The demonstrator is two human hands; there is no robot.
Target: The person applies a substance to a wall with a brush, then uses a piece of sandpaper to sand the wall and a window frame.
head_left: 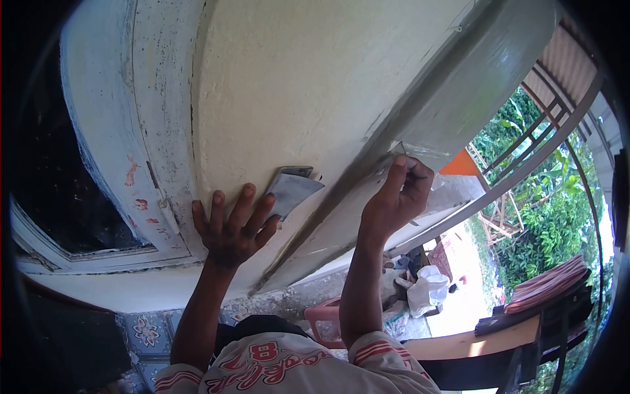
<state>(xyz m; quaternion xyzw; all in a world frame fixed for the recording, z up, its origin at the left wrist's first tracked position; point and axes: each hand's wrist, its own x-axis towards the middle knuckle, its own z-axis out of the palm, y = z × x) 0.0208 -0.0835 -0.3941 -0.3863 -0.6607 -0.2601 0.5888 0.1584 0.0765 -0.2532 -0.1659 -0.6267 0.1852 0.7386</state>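
My left hand [233,230] lies against the cream wall [275,85] with its fingers spread. Beside its fingertips, a bent grey sheet [295,192] rests at the wall, partly behind the hand. My right hand [403,190] is raised at the grey pillar [459,98] to the right, its fingers pinched together. A small thin piece [398,148] with a pointed corner sticks out above the pinched fingers; I cannot make out what it is.
A weathered window frame [157,98] stands at the left. Below are a pink plastic stool [325,320], a white bag [428,289] and patterned floor tiles [146,331]. Pink cloth [548,284] lies over a dark ledge at the right.
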